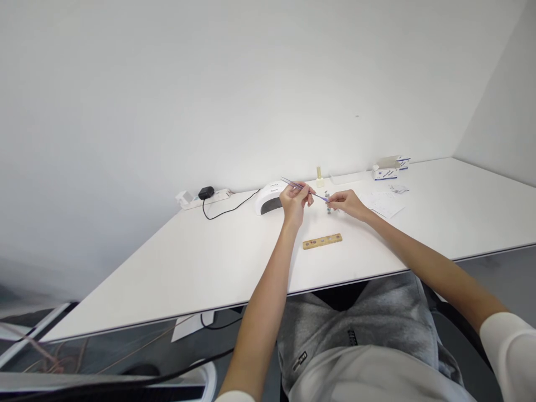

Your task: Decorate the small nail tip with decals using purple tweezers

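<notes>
My left hand [296, 200] is closed around a slim purple-blue tool [315, 194] that looks like a pair of tweezers. One end of it points up and left past my hand, and the other reaches to the fingertips of my right hand. My right hand [347, 203] is pinched at that end; what lies between its fingers is too small to make out. Just below the meeting point, a small greenish stand or clip [328, 210] is partly hidden by my fingers. Closer to me lies a yellowish strip [322, 241] with several small round pieces on it.
A white nail lamp [268, 196] stands behind my left hand, with a cable running to a black adapter [206, 192] on a power strip. A small bottle [320, 177], a clear tray [348, 178], white boxes [386, 169] and a paper sheet [387, 204] sit toward the back right.
</notes>
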### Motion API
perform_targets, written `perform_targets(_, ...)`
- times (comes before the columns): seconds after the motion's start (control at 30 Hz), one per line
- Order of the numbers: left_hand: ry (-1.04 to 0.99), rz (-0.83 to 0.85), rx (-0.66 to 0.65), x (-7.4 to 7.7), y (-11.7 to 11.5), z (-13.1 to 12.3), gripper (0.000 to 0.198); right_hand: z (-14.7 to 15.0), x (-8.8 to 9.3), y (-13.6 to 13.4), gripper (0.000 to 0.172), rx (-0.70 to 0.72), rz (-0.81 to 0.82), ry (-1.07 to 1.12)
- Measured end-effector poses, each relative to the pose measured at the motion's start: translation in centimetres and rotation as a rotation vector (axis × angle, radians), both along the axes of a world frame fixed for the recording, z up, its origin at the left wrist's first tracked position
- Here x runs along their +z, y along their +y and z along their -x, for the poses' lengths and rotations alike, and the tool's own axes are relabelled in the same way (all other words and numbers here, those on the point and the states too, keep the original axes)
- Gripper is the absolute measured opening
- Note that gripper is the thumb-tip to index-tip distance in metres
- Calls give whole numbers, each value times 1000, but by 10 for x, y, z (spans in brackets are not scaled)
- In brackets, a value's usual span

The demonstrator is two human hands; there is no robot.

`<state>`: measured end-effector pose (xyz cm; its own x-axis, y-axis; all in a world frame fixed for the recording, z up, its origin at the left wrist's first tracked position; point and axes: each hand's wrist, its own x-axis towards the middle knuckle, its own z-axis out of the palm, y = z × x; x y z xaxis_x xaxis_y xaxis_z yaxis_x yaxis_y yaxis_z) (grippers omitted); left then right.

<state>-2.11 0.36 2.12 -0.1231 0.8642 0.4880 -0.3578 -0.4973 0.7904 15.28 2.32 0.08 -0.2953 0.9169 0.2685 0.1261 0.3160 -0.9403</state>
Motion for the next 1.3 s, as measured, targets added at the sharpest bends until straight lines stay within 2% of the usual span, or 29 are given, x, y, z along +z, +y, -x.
perform_targets(0.77, -14, -6, 18, -1, 4, 3, 28, 0, 1, 0, 22, 17, -22, 26)
perform_targets(1.3, -28, -16, 42, 0, 3, 0, 28, 0, -4, 3, 21, 24, -35, -6)
